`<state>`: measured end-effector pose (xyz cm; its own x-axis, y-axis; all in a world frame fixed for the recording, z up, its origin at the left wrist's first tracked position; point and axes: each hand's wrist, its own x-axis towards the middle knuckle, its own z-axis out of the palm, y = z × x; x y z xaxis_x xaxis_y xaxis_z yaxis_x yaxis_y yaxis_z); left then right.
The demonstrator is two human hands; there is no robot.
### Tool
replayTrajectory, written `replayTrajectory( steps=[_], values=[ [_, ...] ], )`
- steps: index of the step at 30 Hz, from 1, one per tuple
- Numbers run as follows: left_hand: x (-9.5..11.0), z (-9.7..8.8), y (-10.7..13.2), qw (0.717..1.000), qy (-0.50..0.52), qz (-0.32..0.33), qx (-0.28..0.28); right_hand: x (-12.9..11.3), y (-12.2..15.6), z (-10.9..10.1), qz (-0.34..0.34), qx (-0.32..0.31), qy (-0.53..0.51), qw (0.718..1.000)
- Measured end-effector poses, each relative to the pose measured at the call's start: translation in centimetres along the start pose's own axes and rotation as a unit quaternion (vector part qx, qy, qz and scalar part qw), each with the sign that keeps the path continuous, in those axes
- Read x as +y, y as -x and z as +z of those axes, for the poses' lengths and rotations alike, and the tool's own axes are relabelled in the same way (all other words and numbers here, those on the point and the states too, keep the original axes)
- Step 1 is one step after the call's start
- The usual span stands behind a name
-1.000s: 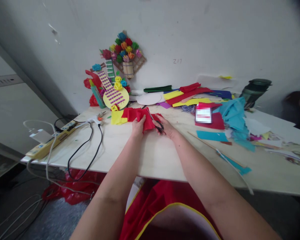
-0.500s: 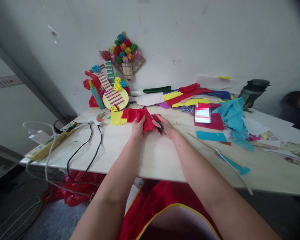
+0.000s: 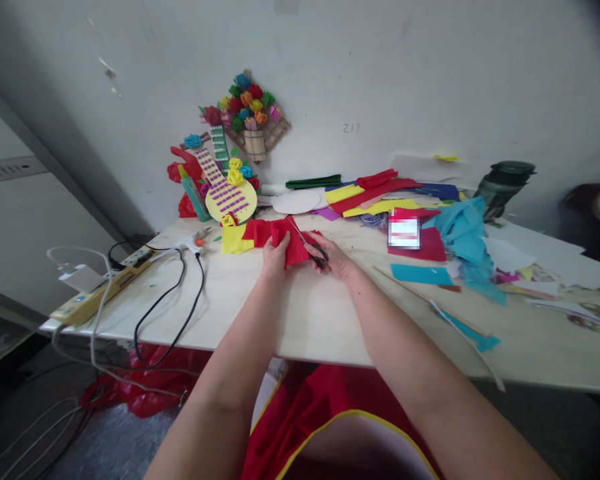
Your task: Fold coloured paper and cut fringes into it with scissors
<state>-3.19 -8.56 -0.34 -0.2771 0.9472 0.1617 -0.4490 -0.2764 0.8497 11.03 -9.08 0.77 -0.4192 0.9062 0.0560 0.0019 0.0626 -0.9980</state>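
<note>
My left hand (image 3: 277, 255) pinches a piece of red crepe paper (image 3: 296, 248) over the table's middle. Black-handled scissors (image 3: 319, 255) are gripped in my right hand (image 3: 334, 259), their blades pointing up and left across the red paper. Whether the blades are parted is hard to make out. More red paper lies to the left of my left hand, overlapping a yellow paper piece (image 3: 234, 240) on the table.
Behind stand a flower-decorated paper guitar (image 3: 230, 200) and a green glue bottle (image 3: 194, 195). At left lie a glue gun (image 3: 193, 244) and a power strip (image 3: 105, 287) with cords. Coloured paper (image 3: 380, 193), a stick (image 3: 405, 288) and a dark bottle (image 3: 505, 187) are at right.
The scissors have shifted slightly on the red paper, and their blades now show more along its upper edge. My left hand keeps its hold almost unmoved.
</note>
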Motion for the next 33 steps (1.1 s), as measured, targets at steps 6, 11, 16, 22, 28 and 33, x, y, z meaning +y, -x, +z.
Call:
replayTrajectory(
  steps=[6, 11, 16, 22, 28, 33],
  values=[
    [0.2, 0.1, 0.2, 0.999, 0.006, -0.019, -0.030, 0.7, -0.6, -0.3, -0.013, 0.004, -0.010, 1.000],
    [-0.2, -0.1, 0.0, 0.999, 0.012, -0.018, -0.048, 0.9, -0.6, -0.3, -0.028, 0.007, -0.023, 0.999],
    [-0.6, -0.5, -0.4, 0.999, 0.015, -0.021, -0.048, 0.9, -0.7, -0.3, -0.031, 0.020, -0.025, 0.999],
    [-0.6, -0.5, -0.4, 0.998, 0.018, -0.021, -0.054, 1.2, -0.9, -0.4, -0.031, 0.019, -0.024, 0.999],
    [-0.4, -0.3, -0.2, 0.999, 0.014, -0.030, -0.036, 1.0, -0.7, -0.3, -0.028, 0.021, -0.012, 0.999],
    [-0.7, -0.5, -0.5, 0.999, 0.010, -0.031, -0.032, 0.7, -0.6, -0.2, -0.033, 0.023, -0.030, 0.999]
  ],
)
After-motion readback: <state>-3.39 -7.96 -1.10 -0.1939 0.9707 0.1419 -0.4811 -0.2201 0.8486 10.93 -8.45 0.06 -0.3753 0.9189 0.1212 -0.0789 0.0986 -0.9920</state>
